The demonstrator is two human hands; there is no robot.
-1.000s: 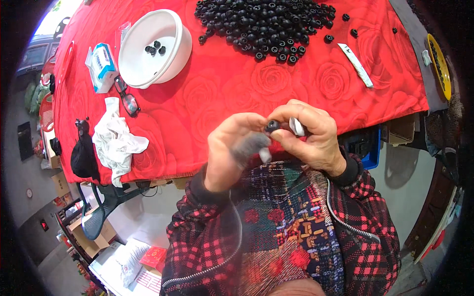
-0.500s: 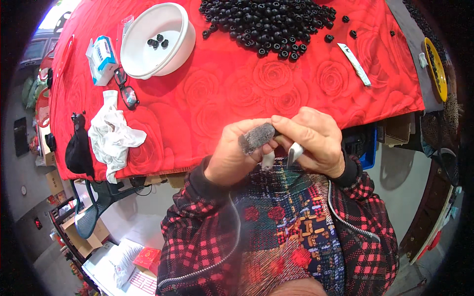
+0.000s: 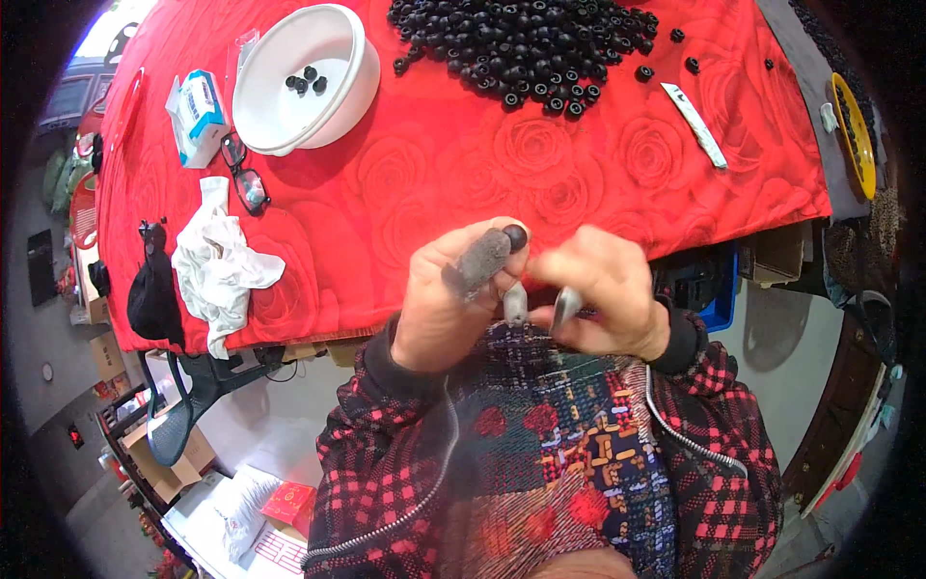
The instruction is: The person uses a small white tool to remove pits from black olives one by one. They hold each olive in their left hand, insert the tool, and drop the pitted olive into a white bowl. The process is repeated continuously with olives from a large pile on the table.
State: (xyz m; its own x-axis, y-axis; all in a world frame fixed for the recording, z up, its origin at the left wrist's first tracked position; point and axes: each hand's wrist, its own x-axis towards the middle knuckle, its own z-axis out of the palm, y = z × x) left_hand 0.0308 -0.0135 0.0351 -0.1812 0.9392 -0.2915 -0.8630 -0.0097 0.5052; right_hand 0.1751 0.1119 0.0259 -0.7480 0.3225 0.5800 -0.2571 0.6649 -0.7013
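Close above my lap, near the table's front edge, my left hand (image 3: pixel 449 299) is closed, pinching a small round black part (image 3: pixel 516 236) at its fingertips. A worn grey fabric cover (image 3: pixel 477 265) wraps its thumb. A whitish covered tip (image 3: pixel 516 302) shows below, perhaps another wrapped finger. Just to the right, my right hand (image 3: pixel 608 294) is curled and partly smeared by motion. A slim grey-white object (image 3: pixel 567 306) sticks out from its lower fingers; its kind is not clear. The right fingertips are apart from the black part.
A large pile of similar black parts (image 3: pixel 526 48) lies on the red rose-patterned cloth (image 3: pixel 434 193). A white basin (image 3: pixel 362 92) holds several more. Around are a tissue pack (image 3: pixel 198 116), glasses (image 3: pixel 251 188), white cloth (image 3: pixel 217 261), a white paper strip (image 3: pixel 696 125) and a yellow tray (image 3: pixel 868 164).
My right hand has drawn away from the left fingertips and blurs with motion. My left hand has shifted slightly left and tilted, and the black part now shows plainly.
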